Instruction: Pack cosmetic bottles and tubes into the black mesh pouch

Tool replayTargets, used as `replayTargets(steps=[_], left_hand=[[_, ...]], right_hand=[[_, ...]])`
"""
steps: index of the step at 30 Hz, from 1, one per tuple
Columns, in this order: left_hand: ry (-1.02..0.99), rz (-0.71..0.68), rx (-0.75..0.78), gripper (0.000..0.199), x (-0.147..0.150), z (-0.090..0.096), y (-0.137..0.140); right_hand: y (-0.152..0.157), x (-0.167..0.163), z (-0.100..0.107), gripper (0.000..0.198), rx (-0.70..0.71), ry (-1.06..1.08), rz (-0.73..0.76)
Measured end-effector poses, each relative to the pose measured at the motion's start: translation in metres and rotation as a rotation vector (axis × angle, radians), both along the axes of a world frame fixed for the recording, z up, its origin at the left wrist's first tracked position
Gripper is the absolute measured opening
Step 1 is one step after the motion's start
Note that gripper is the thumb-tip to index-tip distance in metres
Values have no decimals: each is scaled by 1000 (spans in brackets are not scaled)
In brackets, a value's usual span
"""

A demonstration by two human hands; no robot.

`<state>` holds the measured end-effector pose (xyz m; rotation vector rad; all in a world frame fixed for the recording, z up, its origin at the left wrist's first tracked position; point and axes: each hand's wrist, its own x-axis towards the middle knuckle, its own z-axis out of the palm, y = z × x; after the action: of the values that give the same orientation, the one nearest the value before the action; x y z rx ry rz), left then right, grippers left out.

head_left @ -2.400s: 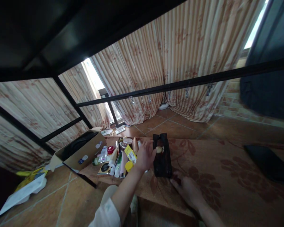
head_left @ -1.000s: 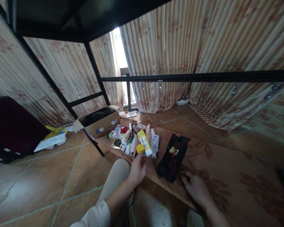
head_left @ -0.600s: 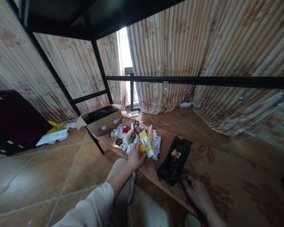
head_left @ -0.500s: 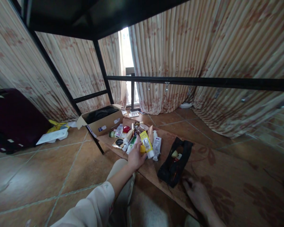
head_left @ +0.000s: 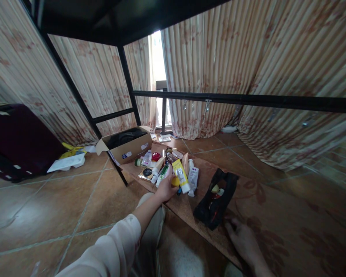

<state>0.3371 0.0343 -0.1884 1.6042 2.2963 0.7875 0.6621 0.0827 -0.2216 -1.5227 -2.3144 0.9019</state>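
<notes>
A pile of cosmetics lies on the brown patterned mat. My left hand (head_left: pixel 165 189) reaches into its near edge, with thumb and fingers curled round a small yellow item (head_left: pixel 175 181); its kind and the fingertips are partly hidden. Just right of these fingers lie a yellow-and-white tube (head_left: pixel 181 177) and a white tube (head_left: pixel 193 177). A black pouch (head_left: pixel 203 209) sits further right, its mouth gaping over a few small items. Beside the pouch's near right end, my right hand (head_left: pixel 243 238) is low over the mat, fingers slightly apart, holding nothing visible.
An open cardboard box (head_left: pixel 132 148) holding something black stands behind the pile. A black metal frame (head_left: pixel 242 100) crosses above the mat (head_left: pixel 265 207). Long curtains (head_left: pixel 207 69) hang behind. At the left are a dark suitcase (head_left: pixel 20 142) and a white tray (head_left: pixel 66 163) on the tiled floor.
The view has shifted slightly. My left hand has moved a little among the cosmetics, and a small blue thing now shows beside its thumb. My right hand stays by the pouch.
</notes>
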Motion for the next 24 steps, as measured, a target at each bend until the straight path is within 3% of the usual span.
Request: replayTargets(steps=[24], left_hand=[[-31,3,-21,47,5,6,5]], right_hand=[[2,0,-7,41,37,9,-2]])
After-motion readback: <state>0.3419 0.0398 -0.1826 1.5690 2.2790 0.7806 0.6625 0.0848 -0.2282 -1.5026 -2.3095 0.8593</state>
